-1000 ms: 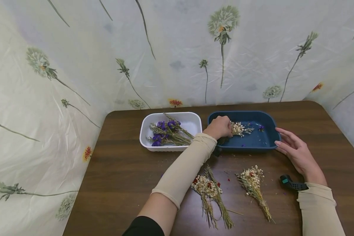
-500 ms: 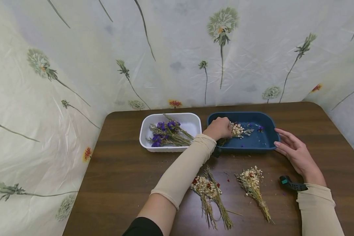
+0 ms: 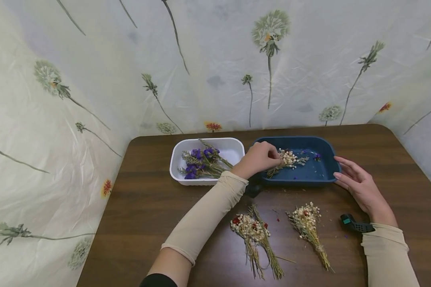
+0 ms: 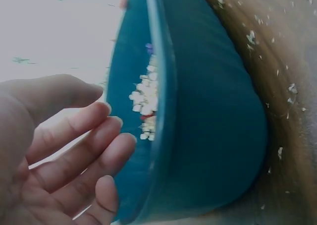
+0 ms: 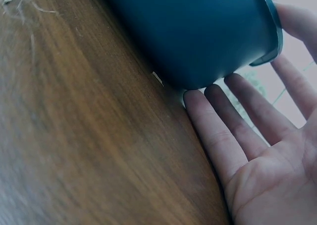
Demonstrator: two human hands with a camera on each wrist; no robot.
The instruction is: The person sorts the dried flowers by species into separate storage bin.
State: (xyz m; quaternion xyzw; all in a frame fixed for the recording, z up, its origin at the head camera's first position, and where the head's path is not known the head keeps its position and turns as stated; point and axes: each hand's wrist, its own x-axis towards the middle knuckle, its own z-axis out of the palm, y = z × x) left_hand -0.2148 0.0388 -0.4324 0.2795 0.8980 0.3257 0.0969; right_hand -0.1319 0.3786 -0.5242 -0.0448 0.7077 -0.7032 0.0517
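A bunch of small white dried flowers [image 3: 286, 158] lies in the left half of a dark blue tray [image 3: 323, 180]. My left hand [image 3: 260, 156] hovers at the tray's near left corner, its fingertips next to the bunch's stems. In the left wrist view that hand [image 4: 106, 121] has loosely spread fingers and holds nothing, with the white flowers [image 4: 146, 98] just beyond the tray rim [image 4: 163, 111]. My right hand [image 3: 352, 177] lies flat against the tray's right end. The right wrist view shows its straight fingers [image 5: 213, 121] touching the tray wall [image 5: 198, 31].
A white tray [image 3: 233, 148] with purple dried flowers [image 3: 201, 161] stands left of the blue one. Two more white-flowered bunches [image 3: 253, 231] [image 3: 307, 221] lie on the brown table [image 3: 147, 207] near me. Flower-printed sheeting [image 3: 215, 63] walls the back and sides.
My left hand has drawn back to the left from the white bunch, which now lies free in the blue tray. The right hand has stayed still.
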